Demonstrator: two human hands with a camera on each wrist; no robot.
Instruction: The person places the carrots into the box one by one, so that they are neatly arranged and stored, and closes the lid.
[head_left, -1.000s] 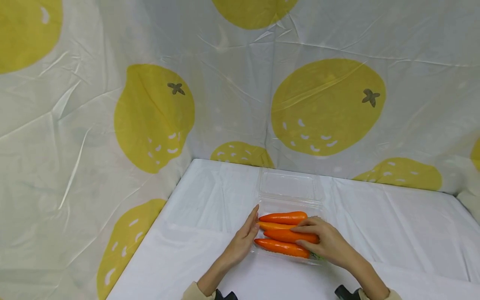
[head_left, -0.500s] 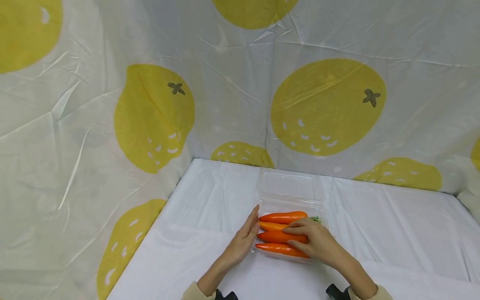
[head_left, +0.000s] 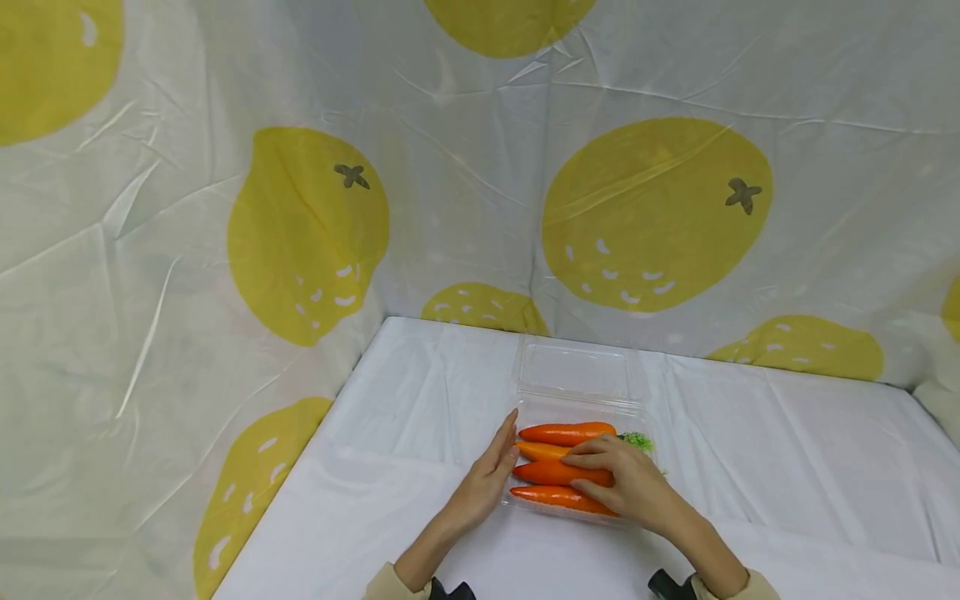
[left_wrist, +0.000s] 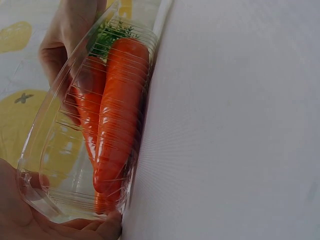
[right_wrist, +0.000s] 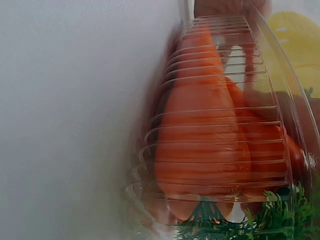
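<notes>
Several orange carrots lie side by side in a clear plastic clamshell container, their tips to the left. My right hand pinches one carrot, the second from the front, with thumb and fingers over its thick end. My left hand rests along the container's left side, fingers extended. In front of the held carrot lies the front carrot, pressed close to the ribbed wall. The back carrot shows its green top. The right wrist view looks through the ribbed wall at the front carrot.
The container's lid lies folded back on the far side. A white cloth covers the table. Behind it and to the left hangs a pale curtain printed with yellow lemons.
My right hand has moved left with the pinched carrot, so its tip is closer to my left hand. The front carrot sits slightly lower, and the back green top is uncovered. My left hand stays put.
</notes>
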